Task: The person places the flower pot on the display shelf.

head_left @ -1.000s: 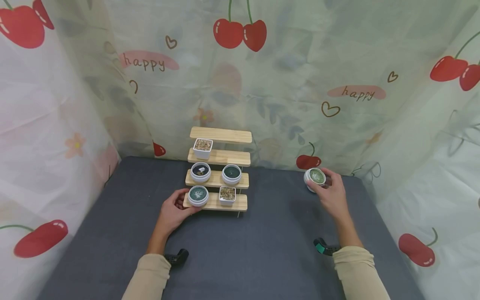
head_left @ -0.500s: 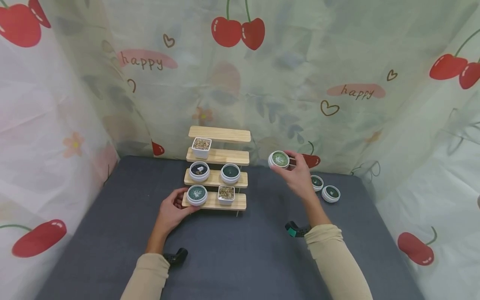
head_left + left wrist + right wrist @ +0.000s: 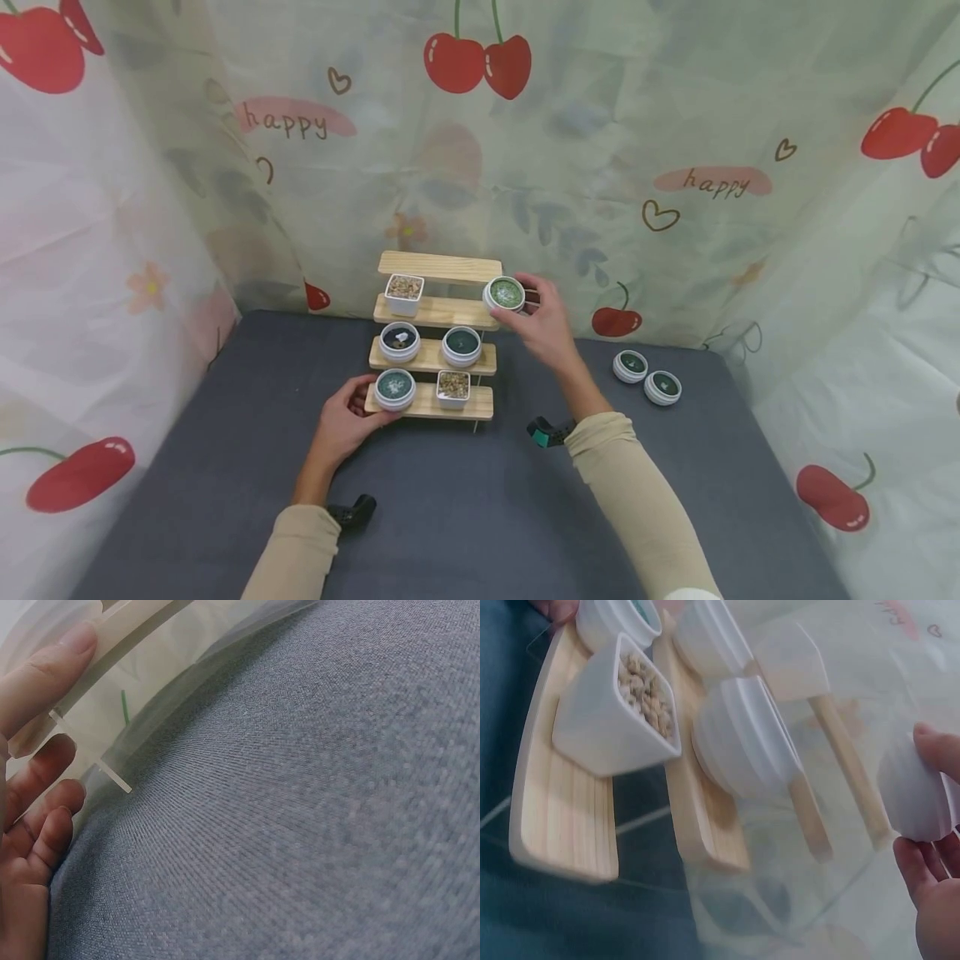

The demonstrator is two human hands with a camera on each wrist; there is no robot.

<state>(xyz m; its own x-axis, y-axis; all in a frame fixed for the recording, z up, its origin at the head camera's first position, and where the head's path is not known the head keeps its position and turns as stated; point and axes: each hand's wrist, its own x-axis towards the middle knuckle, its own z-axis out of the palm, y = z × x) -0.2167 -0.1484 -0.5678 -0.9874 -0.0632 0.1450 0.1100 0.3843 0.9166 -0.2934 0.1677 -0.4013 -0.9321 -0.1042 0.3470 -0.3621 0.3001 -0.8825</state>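
Observation:
My left hand holds the left end of the bottom plank of a four-tier wooden display stand. In the left wrist view its thumb presses the plank's edge, with several fingers curled below; the rest is hidden. A small round white pot with pale green contents is pinched in my right hand, just above the right end of the second plank from the top. Whether it touches that plank is unclear. Beside the left hand sits a round pot with teal contents.
Square pots with beige grains stand on the bottom plank and second-from-top plank. Between them, a dark-filled round pot and a green-filled one share a plank. Two round pots lie on the table at right.
My right hand has carried the pale green pot leftward and up from the table's right side to the stand. Two pots behind it came into view. The left hand has stayed in place.

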